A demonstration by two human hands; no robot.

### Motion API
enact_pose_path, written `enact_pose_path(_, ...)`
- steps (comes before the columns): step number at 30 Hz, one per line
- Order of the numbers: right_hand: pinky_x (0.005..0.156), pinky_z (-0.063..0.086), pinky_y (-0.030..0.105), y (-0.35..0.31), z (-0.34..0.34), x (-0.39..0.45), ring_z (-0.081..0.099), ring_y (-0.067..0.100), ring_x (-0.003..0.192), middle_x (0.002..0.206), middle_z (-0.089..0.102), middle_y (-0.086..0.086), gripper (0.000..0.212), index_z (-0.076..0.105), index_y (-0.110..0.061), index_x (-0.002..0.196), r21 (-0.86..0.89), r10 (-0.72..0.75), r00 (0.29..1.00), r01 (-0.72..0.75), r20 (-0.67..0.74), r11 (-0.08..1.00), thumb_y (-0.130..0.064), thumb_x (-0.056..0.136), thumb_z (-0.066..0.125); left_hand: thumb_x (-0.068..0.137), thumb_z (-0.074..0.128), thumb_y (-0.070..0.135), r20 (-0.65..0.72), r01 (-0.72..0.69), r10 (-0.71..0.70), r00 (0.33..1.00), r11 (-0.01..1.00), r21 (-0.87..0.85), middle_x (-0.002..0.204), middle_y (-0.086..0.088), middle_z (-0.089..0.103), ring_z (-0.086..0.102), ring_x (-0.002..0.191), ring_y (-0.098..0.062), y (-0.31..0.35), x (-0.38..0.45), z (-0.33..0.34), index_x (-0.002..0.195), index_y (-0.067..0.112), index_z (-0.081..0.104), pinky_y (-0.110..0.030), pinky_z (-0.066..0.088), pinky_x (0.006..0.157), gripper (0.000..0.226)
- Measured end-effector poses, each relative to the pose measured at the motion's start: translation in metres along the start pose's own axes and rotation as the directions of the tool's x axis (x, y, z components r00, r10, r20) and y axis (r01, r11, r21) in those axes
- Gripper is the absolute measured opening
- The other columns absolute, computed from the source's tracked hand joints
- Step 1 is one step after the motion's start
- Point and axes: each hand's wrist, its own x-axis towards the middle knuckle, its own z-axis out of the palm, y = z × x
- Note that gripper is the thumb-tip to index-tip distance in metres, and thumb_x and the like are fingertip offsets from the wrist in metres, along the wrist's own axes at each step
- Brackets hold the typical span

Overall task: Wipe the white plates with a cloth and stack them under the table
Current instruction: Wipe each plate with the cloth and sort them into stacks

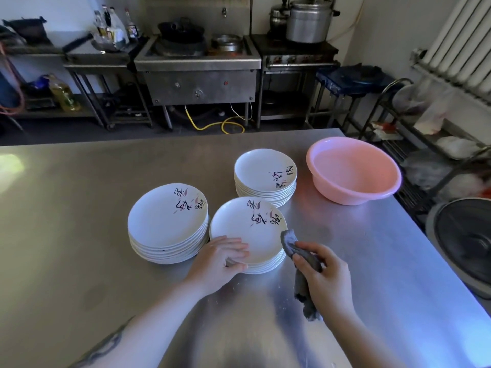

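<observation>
I see my left hand point(225, 257) on the near rim of the front plate stack point(248, 229), fingers lying flat on top, thumb under the edge. My right hand point(322, 277) pinches a gray cloth point(289, 244) touching the stack's right edge. Bare counter point(79, 235) spreads left of my fingers. The white plates have dark writing.

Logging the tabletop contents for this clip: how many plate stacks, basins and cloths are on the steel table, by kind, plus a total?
Stacks of white plates: 3, namely the left stack, the near stack and the far stack
Pink basin: 1
Grey cloth: 1, held in the right hand
Total: 5
</observation>
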Motion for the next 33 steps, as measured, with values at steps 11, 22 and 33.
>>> enact_pose_path(11,0.072,0.046,0.023,0.004,0.003,0.004,0.063,0.002,0.080,0.084,0.069,-0.013,0.028,0.072,-0.035,0.084,0.015,-0.015,1.000,0.015,-0.019,1.000,-0.008,0.077,0.078,0.077,0.077,0.018,-0.071,0.159,-0.176,0.982,0.966,-0.202,0.114,0.022,0.067,0.052,0.115,0.013,0.020,0.003,0.003,0.103,0.028,0.076,-0.021,0.038,0.106,0.027)
enact_pose_path(22,0.074,0.046,0.020,-0.014,-0.011,0.055,0.064,0.003,0.085,0.086,0.069,-0.019,0.036,0.072,-0.041,0.082,0.045,-0.125,0.991,0.127,-0.051,0.991,-0.006,0.076,0.078,0.089,0.063,0.025,-0.337,0.492,-0.572,0.748,0.818,-0.297,0.109,0.009,0.067,0.058,0.094,-0.009,0.040,0.125,-0.031,0.112,0.021,0.066,-0.024,0.040,0.074,0.023)
enact_pose_path(33,0.072,0.047,0.013,-0.005,-0.008,0.105,0.065,0.005,0.082,0.087,0.070,-0.017,0.046,0.072,-0.043,0.083,0.060,-0.155,0.987,0.158,-0.051,0.986,0.000,0.070,0.082,0.078,0.073,0.044,-0.273,0.672,-0.793,0.544,0.607,-0.424,0.089,0.004,0.063,0.058,0.077,-0.017,0.013,0.185,-0.028,0.092,0.018,0.063,-0.027,0.039,0.062,0.032)
